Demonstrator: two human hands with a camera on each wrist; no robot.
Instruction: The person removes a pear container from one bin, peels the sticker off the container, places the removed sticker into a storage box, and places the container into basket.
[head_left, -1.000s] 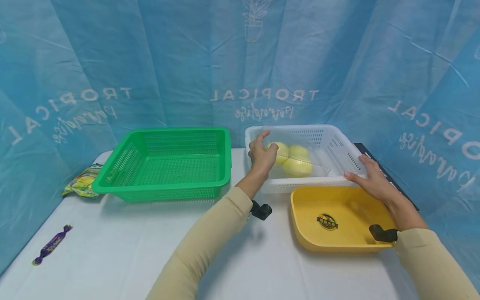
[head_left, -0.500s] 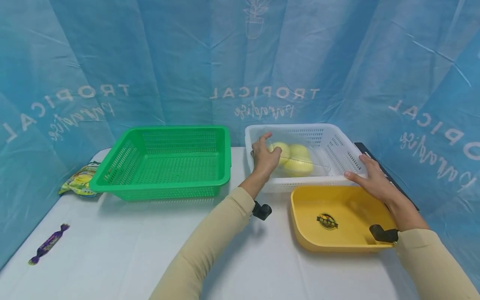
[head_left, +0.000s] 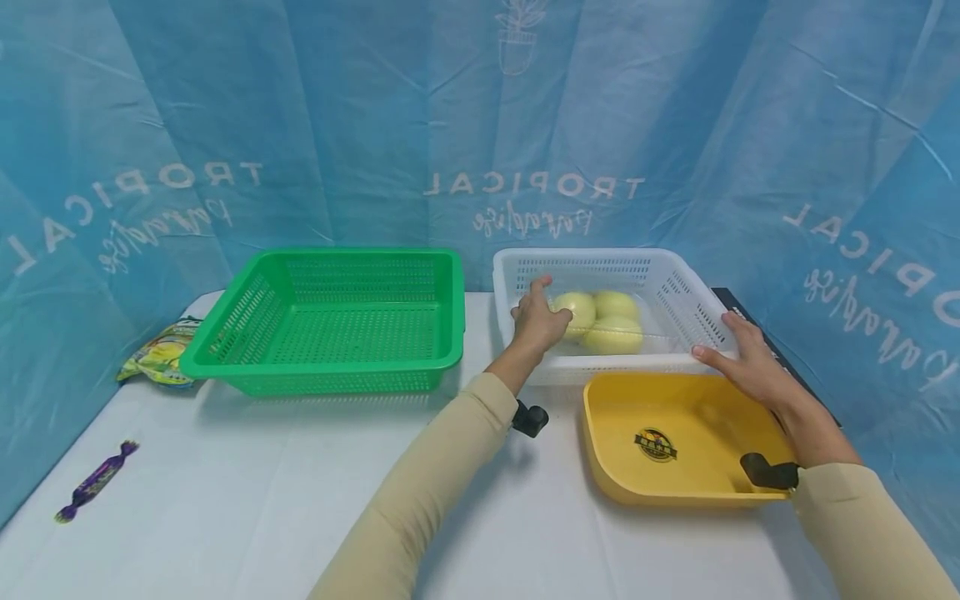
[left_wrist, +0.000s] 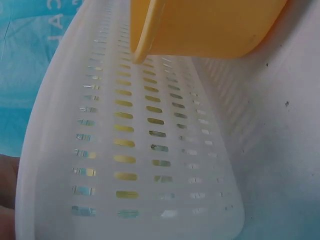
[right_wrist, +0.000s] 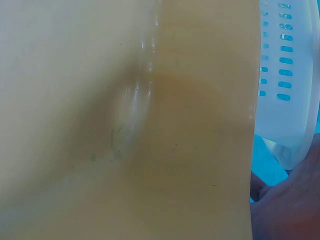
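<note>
In the head view, a white slotted plastic basket (head_left: 600, 362) stands at the back right. Inside it lies a clear plastic box (head_left: 656, 340) with three pale yellow-green round fruits (head_left: 615, 335). My left hand (head_left: 536, 323) reaches over the basket's front left and holds the left end of this box, thumb against the nearest fruit. At the basket's right front corner, my right hand (head_left: 753, 362) grips the rim with thumb and fingers. The left wrist view shows the basket's slotted wall (left_wrist: 125, 150), fruit colour showing through the slots; the left hand is mostly hidden there.
A yellow basin (head_left: 660, 492) with a round label sits in front of the white basket, under my right forearm. To the left stands a green slotted basket (head_left: 322, 379). A yellow-green packet (head_left: 161, 358) and a purple-wrapped candy (head_left: 97, 483) lie farther left.
The clear box has come down flatter into the white basket and shifted slightly right, my left hand moving right and down with it. My right hand keeps its grip on the corner.
</note>
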